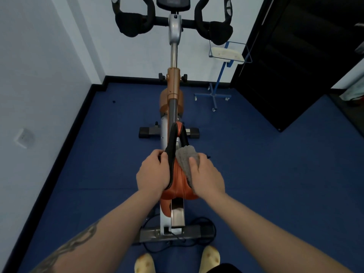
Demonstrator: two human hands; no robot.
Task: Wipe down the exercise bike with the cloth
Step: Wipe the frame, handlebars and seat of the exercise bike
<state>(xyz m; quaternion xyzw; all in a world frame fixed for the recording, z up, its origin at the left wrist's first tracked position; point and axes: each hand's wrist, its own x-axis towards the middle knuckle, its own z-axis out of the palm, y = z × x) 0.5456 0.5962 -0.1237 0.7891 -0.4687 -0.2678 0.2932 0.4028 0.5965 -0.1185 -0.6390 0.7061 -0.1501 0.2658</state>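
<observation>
The left hand (152,171) gripped the left edge of the saddle (178,174), fingers curled over its black rim, while the right hand (206,175) pressed a grey cloth (186,156) against the saddle's right side, the thumb and fingers folded over the cloth and holding it. The two hands sat just either side of the orange saddle, which appeared tilted up toward the left hand so its black underside edge showed. The cloth stuck out ahead of the right fingers, touching the saddle's narrow front part. Beyond the hands ran the exercise bike (173,89), its copper and grey post rising to the black handlebars (136,22) and a console (173,2) far ahead. Below the hands lay the bike's rear base bar (149,234) with a black cable (197,223) looped round it on the blue floor (266,164). Nearest the person, under the forearms, two pale yellow shoes (210,257) stood on the floor. Ahead and to the right of the right hand stood a blue wheeled stand (220,79) carrying a white tray (226,54), near a dark door (291,56). Off to the left of the left hand, a white wall socket (23,137) sat low on the wall
</observation>
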